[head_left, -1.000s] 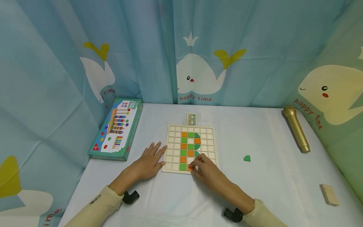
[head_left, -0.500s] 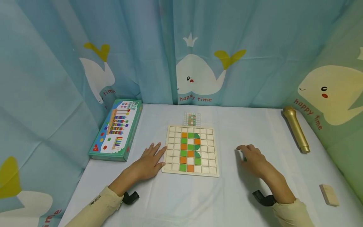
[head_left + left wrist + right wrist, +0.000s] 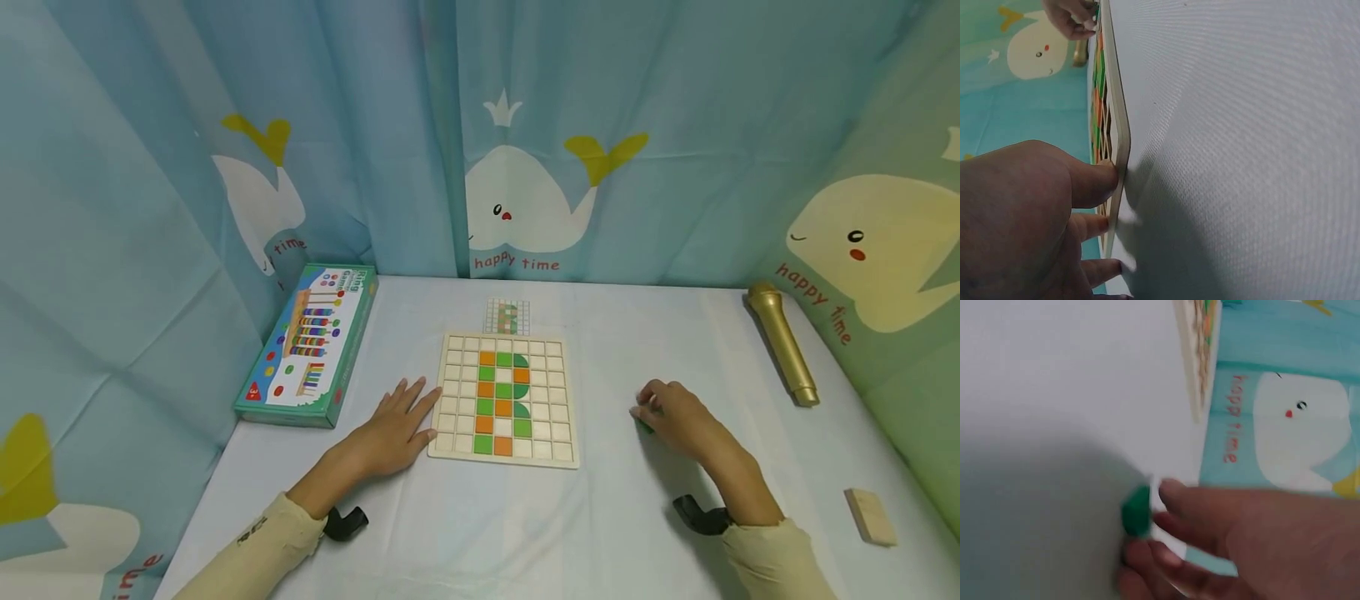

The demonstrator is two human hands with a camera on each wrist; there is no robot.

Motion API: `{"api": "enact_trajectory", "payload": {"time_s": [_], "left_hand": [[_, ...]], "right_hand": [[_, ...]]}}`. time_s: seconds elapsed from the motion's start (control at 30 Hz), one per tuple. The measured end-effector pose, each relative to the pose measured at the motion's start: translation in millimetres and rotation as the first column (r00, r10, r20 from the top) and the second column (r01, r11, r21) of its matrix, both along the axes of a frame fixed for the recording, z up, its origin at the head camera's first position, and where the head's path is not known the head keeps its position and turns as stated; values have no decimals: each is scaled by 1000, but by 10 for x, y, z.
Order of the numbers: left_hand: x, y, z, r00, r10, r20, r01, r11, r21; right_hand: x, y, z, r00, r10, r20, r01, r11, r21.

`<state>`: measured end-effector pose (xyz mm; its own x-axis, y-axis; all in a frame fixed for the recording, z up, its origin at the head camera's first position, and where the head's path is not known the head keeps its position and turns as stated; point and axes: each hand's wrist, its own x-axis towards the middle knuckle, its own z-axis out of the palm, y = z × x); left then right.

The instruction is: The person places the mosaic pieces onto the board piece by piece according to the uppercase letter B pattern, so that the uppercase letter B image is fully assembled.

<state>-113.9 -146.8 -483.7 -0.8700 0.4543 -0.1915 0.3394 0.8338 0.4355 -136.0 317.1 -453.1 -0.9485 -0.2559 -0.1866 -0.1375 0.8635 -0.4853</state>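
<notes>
A wooden grid board (image 3: 555,460) lies mid-table, with orange and green tiles set in its squares in the shape of a letter R. My left hand (image 3: 393,429) rests at the board's left edge with fingers spread; in the left wrist view, the thumb and fingertips of that hand (image 3: 1029,212) touch the board's rim (image 3: 1119,125). To the right of the board, my right hand (image 3: 678,421) pinches a green quarter-round tile (image 3: 645,427), mostly covered by the fingers. The right wrist view has this tile (image 3: 1137,511) at the fingertips, slightly blurred.
Behind the board lies a small pattern card (image 3: 507,317) with an R on a grid. A boxed ring game (image 3: 307,346) sits at the left, a gold microphone (image 3: 783,346) at the far right, and a wooden block (image 3: 870,517) nearer. A whale-print curtain (image 3: 405,150) encloses the table.
My right hand has left the orange tile in the board's bottom row, moved right to the loose green tile and closed its fingers on it. The left hand has stayed put.
</notes>
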Motion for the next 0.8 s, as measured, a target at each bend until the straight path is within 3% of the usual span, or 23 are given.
{"api": "enact_trajectory", "payload": {"time_s": [0.23, 0.47, 0.8], "left_hand": [[-15, 4, -29, 1000, 5, 6, -5, 1000, -16], [-13, -7, -21, 1000, -6, 1, 6, 1000, -5], [1, -4, -4, 1000, -2, 3, 2, 1000, 0]], "right_hand": [[13, 143, -4, 992, 111, 67, -104, 990, -91], [56, 135, -81, 1000, 11, -26, -12, 998, -58], [204, -27, -180, 988, -55, -146, 47, 997, -60]]}}
